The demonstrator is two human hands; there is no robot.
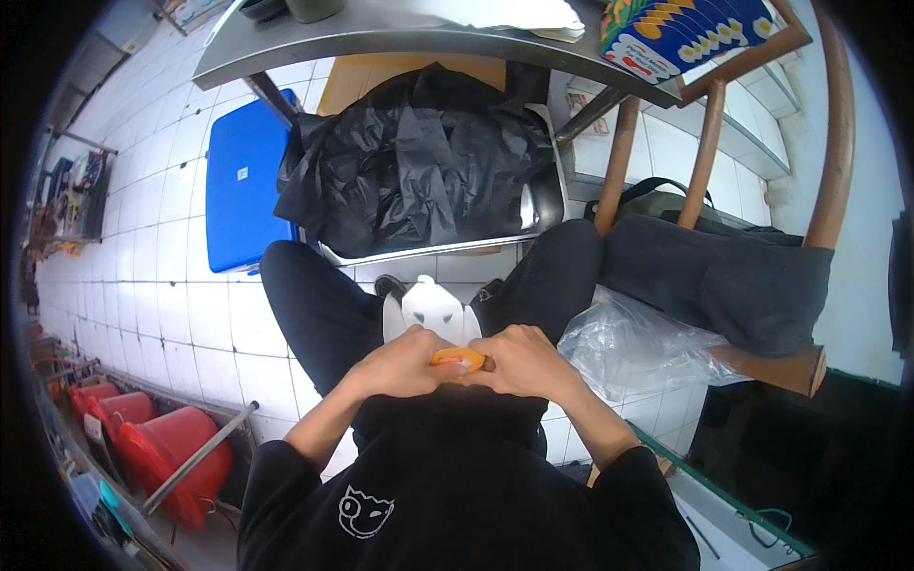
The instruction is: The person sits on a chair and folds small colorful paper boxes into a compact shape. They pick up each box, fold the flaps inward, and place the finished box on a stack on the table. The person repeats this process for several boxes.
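In front of my torso, my left hand point(405, 360) and my right hand point(525, 360) meet around a small orange piece point(465, 355), likely the side of a paperboard carton. Fingers of both hands grip its edges, and the thumbs are close together. A white paperboard piece point(428, 308) with two dark green cut-shaped marks and side flaps rises just beyond the hands, between my knees. Whether it joins the orange piece is hidden by my fingers. Beyond my knees, a black plastic bag point(428, 157) lies over a metal tray point(550, 193).
A metal table point(443, 44) stands ahead, with several folded blue printed cartons point(678, 36) at its right end. Left sits a blue box point(246, 182). Brown rails point(703, 153), a dark cloth point(707, 275) and clear plastic point(635, 350) are at right; red plastic tubs point(171, 450) lie lower left.
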